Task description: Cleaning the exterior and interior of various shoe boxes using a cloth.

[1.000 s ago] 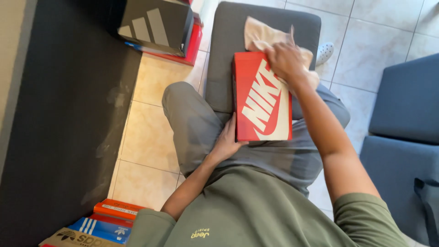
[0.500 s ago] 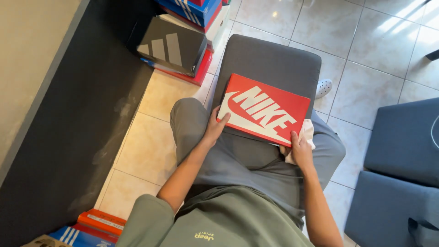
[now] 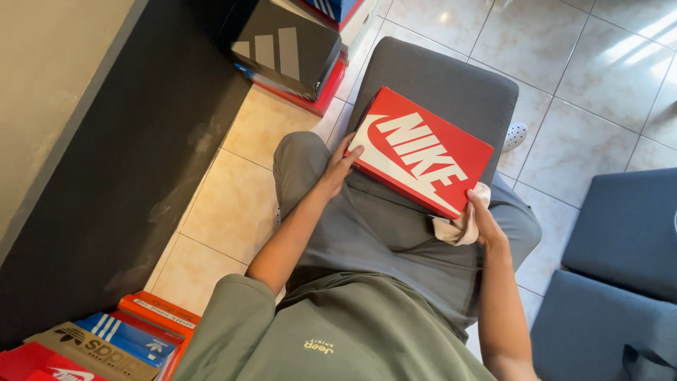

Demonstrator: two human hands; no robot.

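Red shoe box [image 3: 421, 150] rests on lap, between both hands. Left hand [image 3: 337, 169] steadies its near corner, fingers loosely curled. Right hand [image 3: 478, 220] closed around pale cloth [image 3: 451, 231], pressed to opposite corner.

Left hand [image 3: 338, 168] fingers spread and pressed flat, right hand [image 3: 479, 220] curled — both forearms extended forward
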